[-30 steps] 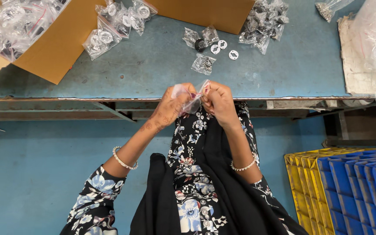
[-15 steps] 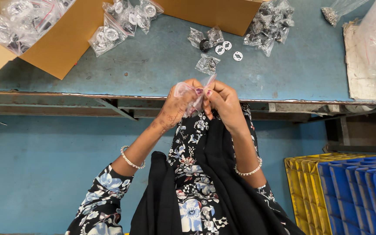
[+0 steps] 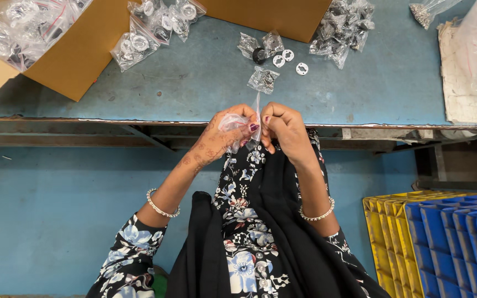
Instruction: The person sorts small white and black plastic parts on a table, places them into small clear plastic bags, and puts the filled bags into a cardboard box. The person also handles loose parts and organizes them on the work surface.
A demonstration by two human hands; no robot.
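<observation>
— Where is room lying open for the hands?
— Bare blue table top (image 3: pixel 205 88) is stretching just ahead of them, toward the left.
— What is standing in the way?
— One small filled bag (image 3: pixel 263 79) straight ahead, loose white rings (image 3: pixel 289 59) beyond, a cardboard box (image 3: pixel 78 52) crowding the far left.
</observation>
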